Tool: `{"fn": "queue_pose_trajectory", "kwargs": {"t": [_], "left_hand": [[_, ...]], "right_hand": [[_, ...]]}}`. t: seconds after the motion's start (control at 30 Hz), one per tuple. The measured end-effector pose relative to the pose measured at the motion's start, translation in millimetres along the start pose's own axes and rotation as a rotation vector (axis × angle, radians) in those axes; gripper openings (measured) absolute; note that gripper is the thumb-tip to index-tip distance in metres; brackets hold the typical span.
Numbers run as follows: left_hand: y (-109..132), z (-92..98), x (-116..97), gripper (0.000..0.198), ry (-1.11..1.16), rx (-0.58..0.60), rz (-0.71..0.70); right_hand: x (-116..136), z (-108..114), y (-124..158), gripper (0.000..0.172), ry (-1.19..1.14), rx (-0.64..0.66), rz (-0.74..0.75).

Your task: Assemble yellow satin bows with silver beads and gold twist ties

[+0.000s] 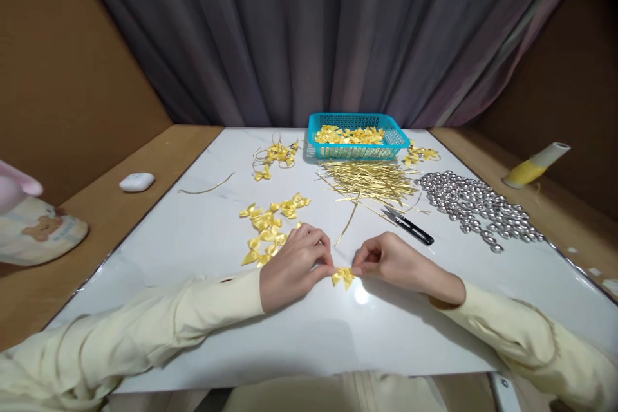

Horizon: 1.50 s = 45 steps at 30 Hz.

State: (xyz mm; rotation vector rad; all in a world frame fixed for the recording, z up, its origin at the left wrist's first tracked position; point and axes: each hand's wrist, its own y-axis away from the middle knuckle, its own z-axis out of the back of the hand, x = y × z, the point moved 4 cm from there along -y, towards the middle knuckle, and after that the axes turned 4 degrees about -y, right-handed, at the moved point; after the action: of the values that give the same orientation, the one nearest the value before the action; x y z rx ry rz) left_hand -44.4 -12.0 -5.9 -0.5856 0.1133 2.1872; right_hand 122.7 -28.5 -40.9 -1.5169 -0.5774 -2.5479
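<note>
My left hand (295,264) and my right hand (393,262) meet low over the white table top (203,251), both pinched on one small yellow ribbon bow (343,277). A thin gold cord (346,226) runs up from between my hands toward the cord pile. A cluster of loose yellow bows (270,225) lies just left of my left hand. Black snips (409,226) lie just beyond my right hand.
A blue basket (358,136) of yellow bows stands at the back. In front of it lies a pile of gold cords (369,181). Silver bells (477,207) spread at the right. Finished bows with loops (276,156) sit back left. A white case (137,181) rests on the wooden ledge.
</note>
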Motion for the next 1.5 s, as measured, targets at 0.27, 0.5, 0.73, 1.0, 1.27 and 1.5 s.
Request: {"fn": "queue_pose_trajectory", "kwargs": {"t": [0.27,0.5,0.73,1.0,1.27,1.5], "left_hand": [[-5,1.9,5,0.011,-0.094,-0.055,0.005],[-13,3.2,14,0.012,-0.117,-0.092,0.055],[-15,5.2,17,0.018,-0.094,-0.046,0.129],[-16,6.0,18,0.017,-0.109,-0.059,0.119],[-15,5.0,17,0.02,-0.193,-0.09,0.037],[-11,4.9,13,0.018,-0.237,-0.117,-0.01]], "right_hand": [[6,4,-4,0.02,0.03,-0.098,0.063],[10,11,-15,0.021,0.117,-0.156,0.147],[15,19,-28,0.025,0.087,0.019,0.204],[15,19,-29,0.035,0.172,-0.01,0.237],[21,16,-23,0.027,0.293,-0.029,0.308],[23,12,-19,0.017,0.42,-0.08,0.327]]}}
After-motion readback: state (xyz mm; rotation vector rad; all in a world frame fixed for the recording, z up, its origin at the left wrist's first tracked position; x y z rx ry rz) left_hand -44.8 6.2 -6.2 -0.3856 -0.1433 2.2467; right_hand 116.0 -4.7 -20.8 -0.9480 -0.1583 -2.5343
